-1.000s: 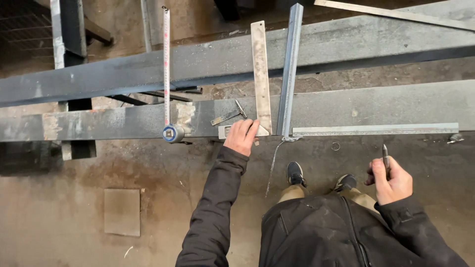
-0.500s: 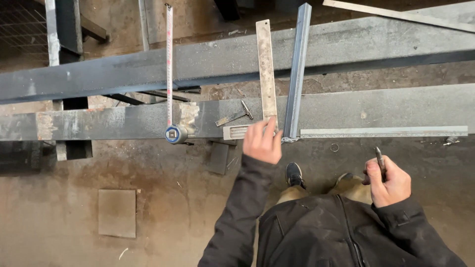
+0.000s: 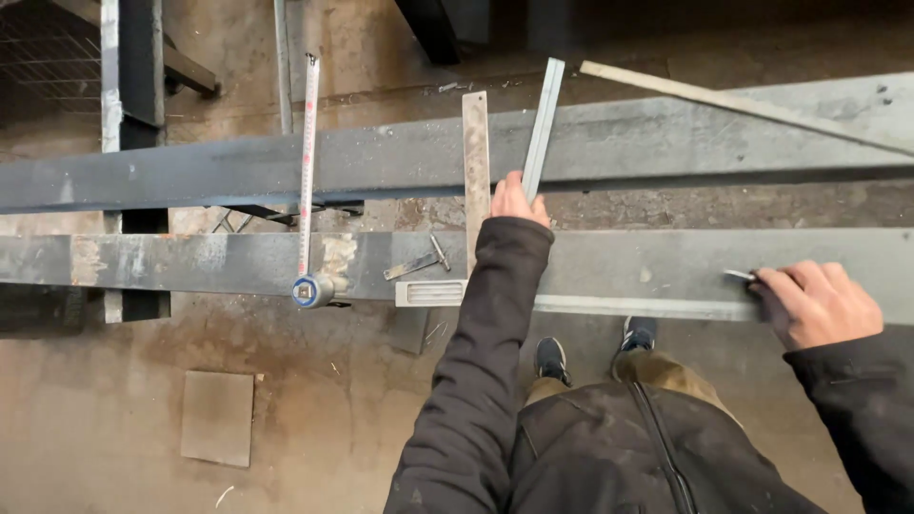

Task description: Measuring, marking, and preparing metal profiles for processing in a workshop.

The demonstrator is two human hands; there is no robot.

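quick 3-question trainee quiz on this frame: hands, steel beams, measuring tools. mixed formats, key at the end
1. True or false: the tape measure lies stretched across both steel beams.
2. The left hand rests on: A) a hammer B) the long metal square C) a drill.
3. Fill in: the right hand presses a thin ____ tool against the near beam.

Key: 1 true; 2 B; 3 marking (its exact kind is too small to tell).
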